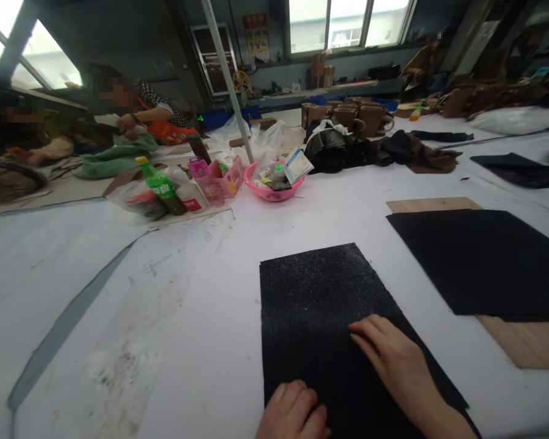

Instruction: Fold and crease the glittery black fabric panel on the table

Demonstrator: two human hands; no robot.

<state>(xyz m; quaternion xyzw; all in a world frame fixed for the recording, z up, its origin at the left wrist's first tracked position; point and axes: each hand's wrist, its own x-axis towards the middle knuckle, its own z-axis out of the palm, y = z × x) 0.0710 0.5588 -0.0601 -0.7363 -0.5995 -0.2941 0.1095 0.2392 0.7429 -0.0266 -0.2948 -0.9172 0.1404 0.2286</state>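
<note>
A black rectangular sheet (311,280) lies flat on the white-covered table in front of me, its far part speckled and shinier than its near part. My right hand (398,363) rests over the right half of it, thumb and fingers drawn together with the tips at its surface. What the fingertips pinch, if anything, is hidden. At the bottom edge of the view, my left hand (295,411) has its fingers curled down on the sheet near its left side. To the right, another black piece (480,259) lies over a light wooden board (521,341).
Ahead are a pink basin (274,194) of small items, a green bottle (162,186), a white bottle (192,198) and a pink basket (229,177). A metal pole (229,79) rises behind them. Dark material (333,149) and brown bags (366,116) lie beyond. Other people sit at far left.
</note>
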